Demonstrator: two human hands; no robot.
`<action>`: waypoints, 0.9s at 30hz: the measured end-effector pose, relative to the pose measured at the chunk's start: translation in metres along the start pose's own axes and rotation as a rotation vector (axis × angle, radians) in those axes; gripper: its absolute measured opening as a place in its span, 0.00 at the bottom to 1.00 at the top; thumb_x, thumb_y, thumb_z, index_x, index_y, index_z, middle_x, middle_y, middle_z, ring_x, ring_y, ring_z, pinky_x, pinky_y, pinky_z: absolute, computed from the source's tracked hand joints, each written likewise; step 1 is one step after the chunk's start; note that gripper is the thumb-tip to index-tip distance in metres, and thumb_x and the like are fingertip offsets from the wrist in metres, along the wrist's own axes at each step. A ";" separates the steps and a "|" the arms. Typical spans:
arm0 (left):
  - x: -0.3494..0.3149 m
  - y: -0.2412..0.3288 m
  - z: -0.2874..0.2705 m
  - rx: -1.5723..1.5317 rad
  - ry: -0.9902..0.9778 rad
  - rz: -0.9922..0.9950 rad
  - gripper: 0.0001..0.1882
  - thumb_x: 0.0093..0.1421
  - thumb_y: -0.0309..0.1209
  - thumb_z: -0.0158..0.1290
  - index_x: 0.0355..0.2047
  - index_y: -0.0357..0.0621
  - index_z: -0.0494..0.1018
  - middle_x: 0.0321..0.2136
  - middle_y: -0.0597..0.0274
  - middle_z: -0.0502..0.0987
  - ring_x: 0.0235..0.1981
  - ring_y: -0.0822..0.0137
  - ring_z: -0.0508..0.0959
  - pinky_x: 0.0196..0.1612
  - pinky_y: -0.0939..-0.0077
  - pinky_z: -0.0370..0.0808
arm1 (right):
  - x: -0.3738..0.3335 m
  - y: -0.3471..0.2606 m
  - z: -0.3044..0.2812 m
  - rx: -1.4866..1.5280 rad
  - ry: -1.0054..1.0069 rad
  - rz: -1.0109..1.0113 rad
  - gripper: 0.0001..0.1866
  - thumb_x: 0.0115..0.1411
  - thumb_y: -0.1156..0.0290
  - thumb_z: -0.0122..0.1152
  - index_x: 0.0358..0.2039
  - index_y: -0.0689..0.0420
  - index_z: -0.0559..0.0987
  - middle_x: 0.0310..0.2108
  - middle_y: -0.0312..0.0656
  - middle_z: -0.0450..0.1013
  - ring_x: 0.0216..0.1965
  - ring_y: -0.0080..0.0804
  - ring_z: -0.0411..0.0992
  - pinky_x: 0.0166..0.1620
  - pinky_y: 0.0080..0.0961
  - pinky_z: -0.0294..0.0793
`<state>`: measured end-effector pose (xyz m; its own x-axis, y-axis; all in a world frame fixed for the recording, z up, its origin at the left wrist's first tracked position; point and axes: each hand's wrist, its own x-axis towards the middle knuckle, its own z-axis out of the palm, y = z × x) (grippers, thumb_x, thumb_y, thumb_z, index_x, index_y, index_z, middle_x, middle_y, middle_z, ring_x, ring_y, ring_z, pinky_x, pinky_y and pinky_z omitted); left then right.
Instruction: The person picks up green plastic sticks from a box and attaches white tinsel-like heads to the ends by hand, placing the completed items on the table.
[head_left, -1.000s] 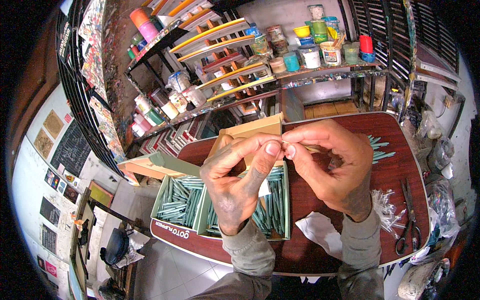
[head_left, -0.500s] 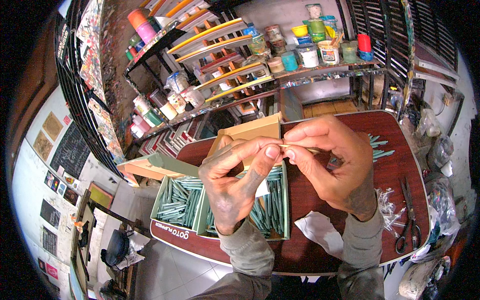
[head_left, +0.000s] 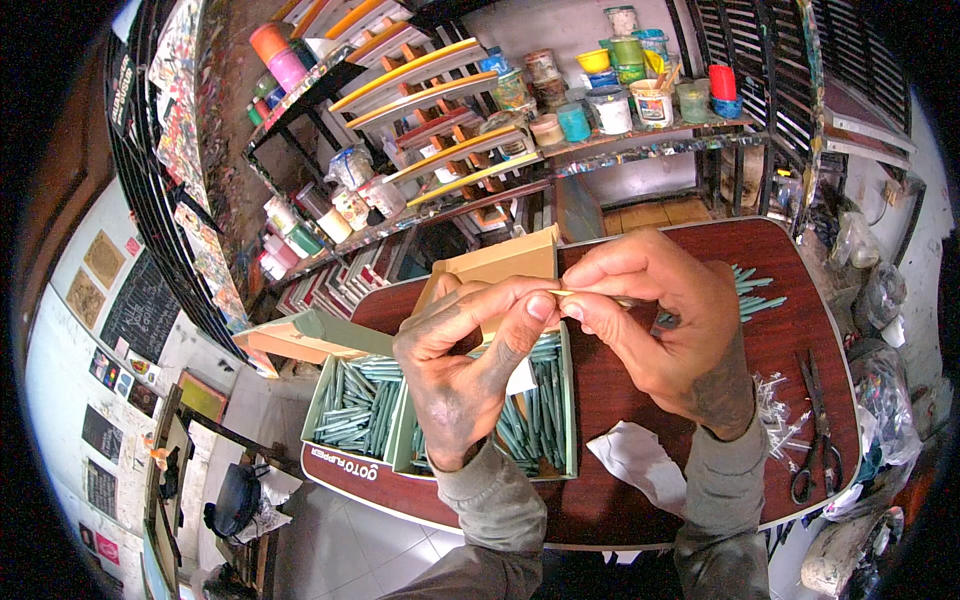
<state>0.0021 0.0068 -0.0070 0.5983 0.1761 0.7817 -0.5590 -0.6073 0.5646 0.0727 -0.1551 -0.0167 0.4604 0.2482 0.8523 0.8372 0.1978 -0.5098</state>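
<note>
Above the table, my left hand [head_left: 450,370] and my right hand [head_left: 685,335] meet fingertip to fingertip. Between them is a thin, pale tan stick [head_left: 622,299], pinched by thumb and forefinger on each side; its right part runs back into my right hand. Below and behind my left hand stand two pale green boxes, a left box [head_left: 318,400] and a right box [head_left: 573,440], both filled with slim grey-green sticks [head_left: 360,405]. My left hand and wrist hide part of the right box. A small white piece [head_left: 522,378] lies over its contents.
On the dark red table [head_left: 790,255] are loose green sticks [head_left: 757,300], black scissors [head_left: 818,430], small white plastic bits [head_left: 783,420] and a torn white paper [head_left: 640,465]. An open lid [head_left: 500,262] rises behind the boxes. Paint pots [head_left: 610,110] crowd the shelf beyond.
Both hands keep the same pinch on the thin stick, with only a tiny shift of the fingertips. The whole view has moved slightly.
</note>
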 end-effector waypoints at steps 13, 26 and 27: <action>0.000 -0.004 -0.001 0.020 -0.001 0.020 0.10 0.56 0.31 0.64 0.36 0.41 0.84 0.24 0.64 0.83 0.26 0.76 0.74 0.37 0.78 0.66 | 0.000 0.000 0.001 -0.035 -0.016 -0.007 0.07 0.54 0.80 0.68 0.34 0.62 0.80 0.32 0.40 0.79 0.32 0.27 0.80 0.36 0.20 0.77; -0.003 0.000 -0.001 -0.168 0.052 -0.133 0.09 0.55 0.26 0.65 0.37 0.38 0.82 0.29 0.61 0.83 0.30 0.77 0.76 0.36 0.84 0.70 | 0.001 0.008 0.010 -0.078 0.023 -0.158 0.04 0.57 0.75 0.63 0.34 0.59 0.80 0.27 0.45 0.78 0.28 0.38 0.79 0.32 0.30 0.76; -0.002 0.004 0.001 -0.242 0.063 -0.189 0.10 0.55 0.26 0.65 0.37 0.38 0.82 0.30 0.61 0.82 0.31 0.76 0.77 0.36 0.83 0.70 | 0.001 0.008 0.009 -0.083 0.021 -0.158 0.05 0.57 0.75 0.64 0.34 0.59 0.80 0.28 0.45 0.78 0.28 0.38 0.79 0.32 0.30 0.77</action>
<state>-0.0005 0.0035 -0.0063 0.6725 0.3205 0.6671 -0.5659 -0.3583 0.7426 0.0771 -0.1446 -0.0205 0.3269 0.1997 0.9237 0.9206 0.1538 -0.3590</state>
